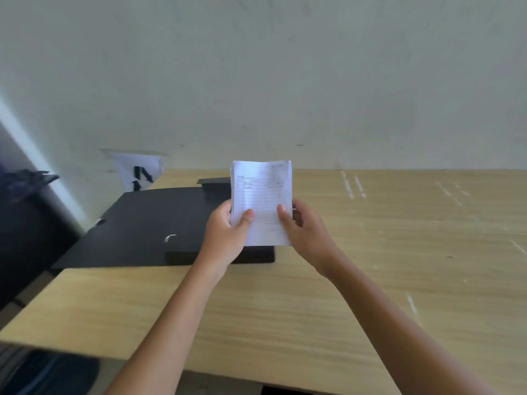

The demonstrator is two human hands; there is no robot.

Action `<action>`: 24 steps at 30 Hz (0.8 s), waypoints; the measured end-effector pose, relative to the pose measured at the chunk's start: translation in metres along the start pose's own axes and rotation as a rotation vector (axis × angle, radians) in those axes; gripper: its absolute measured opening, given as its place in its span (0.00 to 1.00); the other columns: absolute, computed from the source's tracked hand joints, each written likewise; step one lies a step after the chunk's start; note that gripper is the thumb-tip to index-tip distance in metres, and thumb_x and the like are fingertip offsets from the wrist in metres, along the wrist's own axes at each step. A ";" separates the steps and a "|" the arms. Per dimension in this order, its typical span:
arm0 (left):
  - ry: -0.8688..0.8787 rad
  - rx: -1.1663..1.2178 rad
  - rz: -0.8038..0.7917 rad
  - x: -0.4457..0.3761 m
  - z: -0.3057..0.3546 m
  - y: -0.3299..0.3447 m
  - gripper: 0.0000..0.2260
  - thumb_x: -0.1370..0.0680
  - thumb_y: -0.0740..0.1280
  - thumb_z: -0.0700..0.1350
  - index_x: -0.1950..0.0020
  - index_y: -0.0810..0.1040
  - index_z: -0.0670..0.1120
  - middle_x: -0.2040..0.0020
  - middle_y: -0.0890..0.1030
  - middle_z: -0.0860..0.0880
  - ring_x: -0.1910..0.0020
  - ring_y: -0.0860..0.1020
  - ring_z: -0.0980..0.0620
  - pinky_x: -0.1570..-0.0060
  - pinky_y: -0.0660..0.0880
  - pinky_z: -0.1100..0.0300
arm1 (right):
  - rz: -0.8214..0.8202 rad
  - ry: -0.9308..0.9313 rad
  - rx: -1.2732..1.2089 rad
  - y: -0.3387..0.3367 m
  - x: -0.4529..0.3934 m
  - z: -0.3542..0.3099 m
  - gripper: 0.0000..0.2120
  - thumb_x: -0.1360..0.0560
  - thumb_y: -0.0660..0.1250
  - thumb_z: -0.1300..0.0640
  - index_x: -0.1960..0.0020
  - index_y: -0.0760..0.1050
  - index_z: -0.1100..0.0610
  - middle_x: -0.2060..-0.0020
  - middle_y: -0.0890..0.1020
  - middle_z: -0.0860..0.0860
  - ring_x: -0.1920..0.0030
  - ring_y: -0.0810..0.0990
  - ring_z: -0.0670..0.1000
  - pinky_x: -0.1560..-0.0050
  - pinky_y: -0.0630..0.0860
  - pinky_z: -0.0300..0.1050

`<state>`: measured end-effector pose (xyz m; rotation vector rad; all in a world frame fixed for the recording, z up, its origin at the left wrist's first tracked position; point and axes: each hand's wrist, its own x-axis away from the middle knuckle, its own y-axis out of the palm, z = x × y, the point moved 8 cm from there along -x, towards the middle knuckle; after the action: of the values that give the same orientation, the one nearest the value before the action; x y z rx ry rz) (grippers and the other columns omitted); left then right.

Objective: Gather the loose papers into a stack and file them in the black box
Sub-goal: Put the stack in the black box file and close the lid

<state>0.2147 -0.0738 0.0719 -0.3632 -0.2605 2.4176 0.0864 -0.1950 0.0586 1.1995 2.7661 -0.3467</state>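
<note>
A small stack of white lined papers stands upright in the air, gripped by both hands. My left hand pinches its lower left edge with the thumb on the front sheet. My right hand holds the lower right edge the same way. The black box lies flat on the wooden table just behind and below the papers, at the table's left side. Its lid looks swung open to the left, and the papers and hands hide the inside of the box.
A white sheet with black marks leans against the wall behind the box. Dark objects stand off the table's left edge. The pale wall runs along the table's far side.
</note>
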 end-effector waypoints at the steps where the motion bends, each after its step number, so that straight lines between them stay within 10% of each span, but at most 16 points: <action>1: -0.017 -0.032 0.030 -0.006 -0.005 -0.017 0.09 0.18 0.66 0.47 0.39 0.79 0.49 0.47 0.85 0.54 0.48 0.83 0.55 0.48 0.82 0.54 | 0.004 -0.005 0.051 0.012 -0.005 -0.001 0.13 0.17 0.58 0.46 0.44 0.77 0.53 0.54 0.84 0.47 0.55 0.83 0.45 0.57 0.80 0.39; 5: -0.094 -0.165 0.119 -0.036 -0.029 -0.069 0.11 0.17 0.64 0.46 0.36 0.78 0.46 0.43 0.83 0.52 0.45 0.81 0.51 0.46 0.82 0.49 | -0.036 -0.124 0.387 0.041 -0.011 0.009 0.15 0.17 0.56 0.47 0.49 0.78 0.54 0.56 0.82 0.50 0.56 0.79 0.50 0.50 0.79 0.50; 10: -0.192 -0.347 0.138 -0.087 -0.064 -0.089 0.11 0.18 0.64 0.45 0.38 0.80 0.43 0.45 0.82 0.49 0.47 0.81 0.46 0.45 0.80 0.47 | -0.130 -0.303 0.747 0.058 0.002 0.042 0.19 0.20 0.62 0.45 0.33 0.76 0.51 0.33 0.75 0.44 0.28 0.67 0.43 0.30 0.61 0.35; 24: -0.331 -0.641 -0.129 -0.148 -0.117 -0.016 0.19 0.19 0.66 0.49 0.34 0.73 0.38 0.45 0.81 0.41 0.49 0.82 0.40 0.62 0.74 0.55 | -0.044 -0.400 0.759 0.060 0.002 0.047 0.21 0.22 0.62 0.43 0.35 0.78 0.53 0.35 0.78 0.43 0.27 0.67 0.41 0.28 0.65 0.38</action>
<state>0.3715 -0.1468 -0.0059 -0.2074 -1.1786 2.2040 0.1286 -0.1656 0.0032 1.0094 2.3467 -1.5469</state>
